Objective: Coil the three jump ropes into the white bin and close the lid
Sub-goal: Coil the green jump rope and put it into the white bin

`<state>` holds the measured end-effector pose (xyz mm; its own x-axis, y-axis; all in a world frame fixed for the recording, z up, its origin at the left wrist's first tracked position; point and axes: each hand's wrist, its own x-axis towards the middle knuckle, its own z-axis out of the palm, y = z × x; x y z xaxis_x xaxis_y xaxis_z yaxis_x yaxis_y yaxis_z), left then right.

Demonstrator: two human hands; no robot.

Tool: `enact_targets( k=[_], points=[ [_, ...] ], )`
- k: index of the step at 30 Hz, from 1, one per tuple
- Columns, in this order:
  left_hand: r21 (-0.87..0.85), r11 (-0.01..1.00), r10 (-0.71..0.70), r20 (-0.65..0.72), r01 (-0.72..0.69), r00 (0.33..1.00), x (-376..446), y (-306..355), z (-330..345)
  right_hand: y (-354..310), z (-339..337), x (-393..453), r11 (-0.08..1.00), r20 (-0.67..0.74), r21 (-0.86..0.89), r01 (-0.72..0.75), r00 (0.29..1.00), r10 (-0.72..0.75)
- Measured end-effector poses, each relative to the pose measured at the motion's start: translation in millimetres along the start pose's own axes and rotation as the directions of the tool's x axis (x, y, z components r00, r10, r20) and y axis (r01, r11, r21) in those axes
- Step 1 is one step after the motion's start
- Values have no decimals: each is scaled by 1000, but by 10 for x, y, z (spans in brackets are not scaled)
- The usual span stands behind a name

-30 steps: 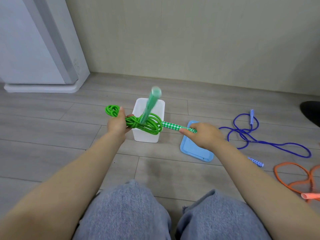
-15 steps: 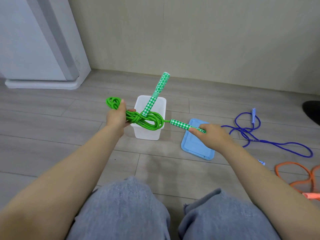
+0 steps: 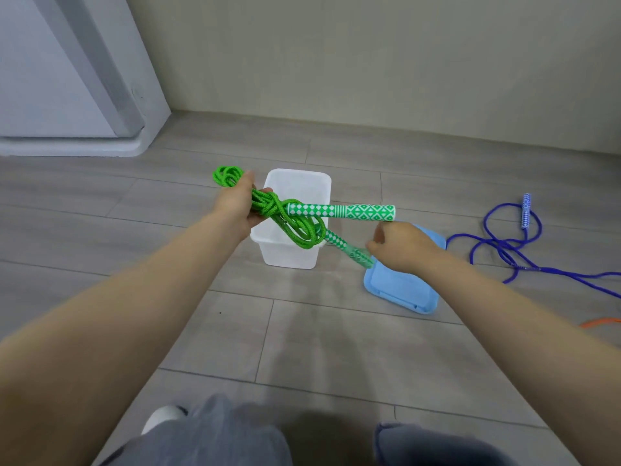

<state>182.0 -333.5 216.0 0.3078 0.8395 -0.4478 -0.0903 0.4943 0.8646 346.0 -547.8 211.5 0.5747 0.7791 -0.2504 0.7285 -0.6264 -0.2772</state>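
While the grey plank floor (image 3: 100, 230) takes up most of the view, a pale wall runs along its far edge and a white appliance or cabinet base (image 3: 67, 142) fills the far left corner. Nearest the camera are the person's knees in grey-blue fabric, with both bare forearms reaching forward over them. Ahead of them the white bin (image 3: 292, 243) stands upright on the floor with no lid on it, and nothing can be made out inside it. Its blue lid (image 3: 401, 290) lies flat on the floor just to the right of the bin. Farther right, a blue jump rope (image 3: 504, 247) sprawls loosely on the planks, well apart from the bin, and a short stretch of an orange jump rope (image 3: 601, 321) shows at the right edge. The green jump rope (image 3: 295, 227) is bunched and knotted above the bin's near-left rim. The left hand (image 3: 238, 210) grips that bundle, fingers curled round the cords, a loop sticking out beyond the thumb. One patterned handle (image 3: 339, 210) juts level to the right; the second handle (image 3: 349, 248) slants down (blurred). The right hand (image 3: 400, 247) hovers beside that lower handle with fingers curled; whether it actually grips it I cannot tell.
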Motion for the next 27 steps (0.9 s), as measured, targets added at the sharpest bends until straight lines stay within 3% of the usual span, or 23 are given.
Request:
enact_targets(
  k=[2, 4, 5, 7, 8, 11, 14, 23, 27],
  points=[
    [-62, 998, -30, -29, 28, 999, 171, -40, 68, -34, 14, 57, 941, 261, 287, -180, 960, 104],
    [-122, 991, -60, -48, 54, 997, 334, -85, 139, -124, 95, 101, 665, 566, 606, -437, 824, 25],
    [-152, 987, -69, -56, 60, 996, 408, -104, 175, -184, 152, 152, 471, 622, 711, -523, 779, -74],
    [-176, 983, -64, -75, 50, 995, 539, -135, 244, -309, 241, 334, 89, 582, 812, -577, 788, -202],
    [-171, 984, -57, -81, 42, 995, 599, -154, 275, -357, 257, 456, -36, 534, 832, -554, 817, -218],
    [-154, 987, -57, -75, 45, 996, 780, -227, 310, -508, 258, 854, -138, 452, 862, -487, 864, -222],
    [-100, 993, -71, -68, 64, 995, 973, -287, 276, -552, 302, 1196, -115, 433, 885, -451, 888, -155],
    [124, 967, -228, 27, 223, 973, 1469, -477, 139, -498, 578, 1753, 306, 413, 876, -372, 907, -79],
    [483, 869, -150, 56, 105, 987, 1630, -520, 168, -611, 641, 1842, 542, 465, 747, -386, 885, -11]
  ],
)
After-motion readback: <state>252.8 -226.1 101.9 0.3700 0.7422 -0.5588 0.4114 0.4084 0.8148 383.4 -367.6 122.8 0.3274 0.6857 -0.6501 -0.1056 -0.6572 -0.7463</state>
